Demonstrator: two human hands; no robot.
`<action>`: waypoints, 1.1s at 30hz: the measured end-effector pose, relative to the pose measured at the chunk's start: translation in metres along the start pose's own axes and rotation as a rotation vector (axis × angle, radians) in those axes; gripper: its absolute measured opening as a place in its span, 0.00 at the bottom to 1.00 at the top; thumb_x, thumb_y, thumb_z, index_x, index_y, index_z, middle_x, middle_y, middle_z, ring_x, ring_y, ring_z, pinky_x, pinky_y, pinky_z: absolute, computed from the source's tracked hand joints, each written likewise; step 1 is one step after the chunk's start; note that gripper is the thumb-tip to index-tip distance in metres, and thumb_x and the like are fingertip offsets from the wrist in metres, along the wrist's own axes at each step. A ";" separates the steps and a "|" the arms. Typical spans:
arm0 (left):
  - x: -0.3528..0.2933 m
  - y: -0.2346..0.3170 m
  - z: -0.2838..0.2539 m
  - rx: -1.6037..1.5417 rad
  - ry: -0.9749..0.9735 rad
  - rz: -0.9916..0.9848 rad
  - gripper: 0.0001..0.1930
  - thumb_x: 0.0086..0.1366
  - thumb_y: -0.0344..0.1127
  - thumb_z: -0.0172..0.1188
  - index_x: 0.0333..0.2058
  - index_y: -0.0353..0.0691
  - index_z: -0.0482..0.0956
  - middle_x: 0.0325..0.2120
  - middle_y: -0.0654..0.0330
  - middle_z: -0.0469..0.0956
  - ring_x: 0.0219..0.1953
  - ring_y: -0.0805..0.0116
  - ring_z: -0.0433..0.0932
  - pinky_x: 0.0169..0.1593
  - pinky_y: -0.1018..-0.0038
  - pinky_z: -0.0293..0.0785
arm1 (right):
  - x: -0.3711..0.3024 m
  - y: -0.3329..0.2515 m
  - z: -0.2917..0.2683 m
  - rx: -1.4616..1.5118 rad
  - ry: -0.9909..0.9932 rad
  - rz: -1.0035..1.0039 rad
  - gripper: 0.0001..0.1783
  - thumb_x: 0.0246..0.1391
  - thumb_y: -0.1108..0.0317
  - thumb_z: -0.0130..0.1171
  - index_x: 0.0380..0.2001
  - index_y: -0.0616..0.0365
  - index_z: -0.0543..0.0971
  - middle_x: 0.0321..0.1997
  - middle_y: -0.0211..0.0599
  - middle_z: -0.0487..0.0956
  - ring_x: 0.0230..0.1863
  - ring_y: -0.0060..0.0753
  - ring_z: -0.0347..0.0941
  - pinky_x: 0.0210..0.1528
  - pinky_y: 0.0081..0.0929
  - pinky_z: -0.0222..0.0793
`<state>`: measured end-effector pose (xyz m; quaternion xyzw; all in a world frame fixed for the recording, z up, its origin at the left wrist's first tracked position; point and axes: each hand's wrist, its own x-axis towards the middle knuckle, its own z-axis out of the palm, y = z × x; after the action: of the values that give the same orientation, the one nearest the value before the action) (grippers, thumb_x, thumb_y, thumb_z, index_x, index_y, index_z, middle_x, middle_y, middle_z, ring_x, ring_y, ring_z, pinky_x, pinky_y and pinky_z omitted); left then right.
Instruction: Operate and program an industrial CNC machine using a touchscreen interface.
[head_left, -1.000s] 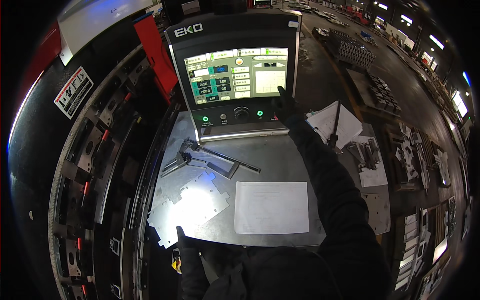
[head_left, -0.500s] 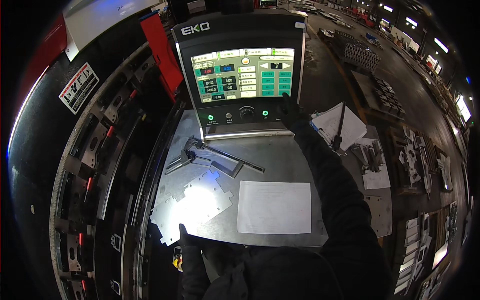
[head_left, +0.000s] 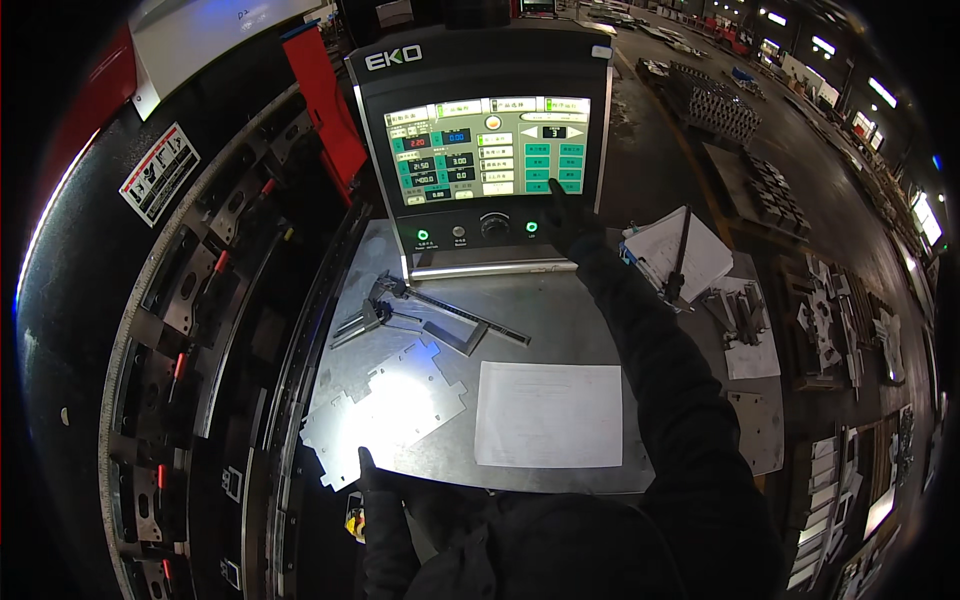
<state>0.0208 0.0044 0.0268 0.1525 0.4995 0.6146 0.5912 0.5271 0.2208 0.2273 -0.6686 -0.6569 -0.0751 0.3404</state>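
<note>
My right hand [head_left: 570,224], in a dark glove, reaches to the control panel [head_left: 478,130]. Its index finger is stretched out at the lower green buttons of the lit touchscreen [head_left: 470,160]; the hand holds nothing. Low at the table's near edge is my left hand [head_left: 378,478], also dark-gloved. One of its digits sticks up against the near edge of a flat, notched sheet-metal part [head_left: 435,385], which glares with light. The other fingers are lost in shadow, so any grip is hidden. Beyond the part lies a caliper [head_left: 470,314] beside other metal measuring tools [head_left: 375,315].
A paper sheet [head_left: 548,415] lies on the metal table [head_left: 560,310]. At right are a clipboard with papers [head_left: 690,250] and small metal pieces [head_left: 740,310]. A machine with red-handled clamps [head_left: 180,365] lines the left. Metal parts [head_left: 825,315] are stacked on the floor at right.
My right hand has shifted slightly left, its fingertip going from the right button column to the left one, low on the screen. My left hand stays in place.
</note>
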 end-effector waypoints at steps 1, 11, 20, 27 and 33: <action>-0.006 0.001 0.010 -0.020 -0.031 -0.013 0.30 0.62 0.55 0.47 0.54 0.35 0.65 0.47 0.49 0.73 0.45 0.55 0.76 0.50 0.66 0.72 | 0.009 -0.004 0.002 0.034 -0.062 0.016 0.37 0.48 0.55 0.51 0.62 0.43 0.55 0.42 0.44 0.76 0.37 0.48 0.74 0.34 0.42 0.67; -0.009 0.008 0.003 -0.122 -0.170 -0.014 0.28 0.65 0.50 0.45 0.55 0.32 0.63 0.48 0.47 0.72 0.45 0.57 0.76 0.49 0.71 0.73 | 0.060 -0.149 -0.006 0.003 -0.072 -0.107 0.42 0.48 0.59 0.52 0.65 0.44 0.46 0.35 0.43 0.76 0.33 0.47 0.74 0.32 0.38 0.69; 0.004 0.009 -0.008 -0.078 -0.037 -0.105 0.28 0.66 0.51 0.42 0.56 0.33 0.62 0.48 0.48 0.72 0.46 0.57 0.75 0.49 0.70 0.73 | 0.010 -0.095 0.001 0.126 -0.076 -0.034 0.39 0.47 0.57 0.52 0.63 0.42 0.53 0.37 0.43 0.77 0.34 0.47 0.74 0.33 0.41 0.68; 0.006 0.007 -0.012 -0.103 -0.122 -0.139 0.28 0.67 0.51 0.40 0.55 0.33 0.63 0.48 0.48 0.72 0.45 0.57 0.76 0.48 0.70 0.74 | -0.004 -0.038 -0.008 0.029 0.052 0.054 0.40 0.46 0.59 0.54 0.63 0.42 0.54 0.34 0.43 0.77 0.31 0.46 0.73 0.30 0.41 0.66; 0.018 0.005 -0.034 -0.052 -0.100 -0.133 0.28 0.66 0.51 0.40 0.55 0.33 0.63 0.47 0.47 0.72 0.45 0.57 0.76 0.47 0.69 0.74 | -0.014 -0.050 -0.018 0.013 0.112 0.024 0.41 0.42 0.64 0.55 0.62 0.53 0.53 0.30 0.48 0.75 0.28 0.49 0.72 0.29 0.39 0.65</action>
<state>-0.0133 0.0063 0.0080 0.1341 0.4623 0.5783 0.6587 0.4853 0.1948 0.2506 -0.6691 -0.6291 -0.1041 0.3818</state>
